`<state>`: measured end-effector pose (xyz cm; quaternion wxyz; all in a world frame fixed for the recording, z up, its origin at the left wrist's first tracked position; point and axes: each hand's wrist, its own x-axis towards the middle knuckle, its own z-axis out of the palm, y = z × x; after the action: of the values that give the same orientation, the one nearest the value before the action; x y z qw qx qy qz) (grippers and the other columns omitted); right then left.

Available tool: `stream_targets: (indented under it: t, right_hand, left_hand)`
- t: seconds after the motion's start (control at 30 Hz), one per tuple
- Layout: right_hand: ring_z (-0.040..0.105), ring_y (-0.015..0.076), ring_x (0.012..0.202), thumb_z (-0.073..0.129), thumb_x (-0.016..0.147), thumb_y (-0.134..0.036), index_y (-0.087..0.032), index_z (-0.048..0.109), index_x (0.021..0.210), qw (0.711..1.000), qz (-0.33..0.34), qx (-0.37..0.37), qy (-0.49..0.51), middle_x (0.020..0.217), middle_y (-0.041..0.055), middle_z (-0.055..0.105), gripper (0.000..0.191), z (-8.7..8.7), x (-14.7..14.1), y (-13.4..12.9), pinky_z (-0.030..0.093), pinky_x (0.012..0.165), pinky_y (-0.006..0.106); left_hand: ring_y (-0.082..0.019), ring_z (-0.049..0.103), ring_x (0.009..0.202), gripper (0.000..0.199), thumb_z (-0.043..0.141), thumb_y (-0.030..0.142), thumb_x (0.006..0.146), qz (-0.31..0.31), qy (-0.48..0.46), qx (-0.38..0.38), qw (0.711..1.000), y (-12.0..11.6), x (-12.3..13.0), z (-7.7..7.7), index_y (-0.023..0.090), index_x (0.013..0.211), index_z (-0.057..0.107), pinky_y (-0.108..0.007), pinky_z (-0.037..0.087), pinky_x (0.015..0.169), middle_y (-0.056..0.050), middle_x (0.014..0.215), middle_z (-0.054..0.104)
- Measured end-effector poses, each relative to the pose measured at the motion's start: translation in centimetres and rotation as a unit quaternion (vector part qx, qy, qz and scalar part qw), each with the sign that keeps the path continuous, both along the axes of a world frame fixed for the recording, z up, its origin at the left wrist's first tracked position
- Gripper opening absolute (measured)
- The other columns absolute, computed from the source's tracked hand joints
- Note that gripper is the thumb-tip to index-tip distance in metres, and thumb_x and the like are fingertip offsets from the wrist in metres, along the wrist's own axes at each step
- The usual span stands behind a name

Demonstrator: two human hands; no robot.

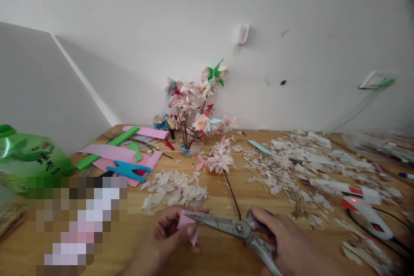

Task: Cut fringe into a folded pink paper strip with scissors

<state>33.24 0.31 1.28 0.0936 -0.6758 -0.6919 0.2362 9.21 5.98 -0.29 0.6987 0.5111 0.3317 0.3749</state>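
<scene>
Between its thumb and fingers, my left hand (pixel 174 233) pinches a small piece of pink paper (pixel 185 221). My right hand (pixel 284 241) grips a pair of metal scissors (pixel 239 227) by the handles. The blades point left, and their tips lie at the pink paper; whether they cut into it I cannot tell. Just beyond the scissors a flower stem (pixel 231 189) with pale blossoms (pixel 221 160) and pink paper leaves lies on the table. A heap of pale petals (pixel 177 189) sits beyond my left hand.
A vase of handmade flowers (pixel 190 150) stands by the wall. Coloured paper strips (pixel 110 153) lie at the left, beside a green bottle (pixel 35 155). Scattered petals (pixel 291 164) cover the right side, where a white glue gun (pixel 368 213) with a red light and cable rests.
</scene>
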Motion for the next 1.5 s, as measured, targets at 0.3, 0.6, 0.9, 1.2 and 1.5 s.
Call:
stream_targets:
  t: [0.3,0.6,0.9,1.2,1.5]
  right_hand:
    - [0.052,0.028,0.092,0.077,0.046,-0.034,-0.023,0.052,0.106,1.0,-0.008,-0.009,-0.014,0.104,0.0073,0.059,0.066,-0.01,0.32,-0.31,0.038,0.076,0.032]
    - [0.054,0.0251,0.084,0.08,0.041,-0.034,-0.024,0.054,0.091,1.0,0.006,0.007,-0.009,0.097,0.0032,0.06,0.057,-0.2,-0.03,-0.41,0.038,0.068,0.029]
    - [0.056,0.0214,0.076,0.078,0.043,-0.033,-0.024,0.054,0.09,1.0,0.008,0.01,0.007,0.088,0.0012,0.062,0.054,-0.06,-0.2,-0.45,0.038,0.061,0.025]
    - [0.057,0.0221,0.073,0.081,0.038,-0.033,-0.024,0.055,0.084,1.0,0.004,0.0,-0.003,0.084,0.0012,0.064,0.054,0.17,-0.07,-0.28,0.039,0.059,0.025]
    - [0.055,0.023,0.077,0.081,0.037,-0.032,-0.023,0.054,0.085,1.0,-0.007,0.0,-0.014,0.087,0.0019,0.061,0.056,0.24,-0.07,-0.43,0.039,0.063,0.026]
  left_hand:
    - [-0.009,0.056,0.053,0.015,0.068,0.031,0.065,0.011,-0.01,0.007,1.0,0.32,-0.03,-0.11,0.018,0.073,0.069,-0.023,0.052,0.052,-0.005,0.086,0.069]
    - [-0.009,0.056,0.054,0.012,0.069,0.028,0.064,0.017,-0.014,0.002,1.0,0.1,0.15,-0.16,0.018,0.07,0.069,-0.023,0.053,0.052,-0.006,0.092,0.069]
    - [-0.008,0.055,0.053,0.013,0.069,0.029,0.063,0.008,-0.022,-0.007,1.0,-0.2,0.05,0.09,0.018,0.071,0.07,-0.022,0.053,0.052,-0.006,0.091,0.07]
    - [-0.01,0.051,0.054,0.022,0.069,0.032,0.063,0.001,0.005,0.005,1.0,-0.13,0.1,0.15,0.019,0.081,0.071,-0.023,0.052,0.052,-0.005,0.074,0.068]
    - [-0.009,0.054,0.055,0.019,0.069,0.031,0.063,0.002,-0.001,0.0,1.0,-0.17,0.16,0.34,0.018,0.077,0.071,-0.023,0.052,0.052,-0.006,0.085,0.07]
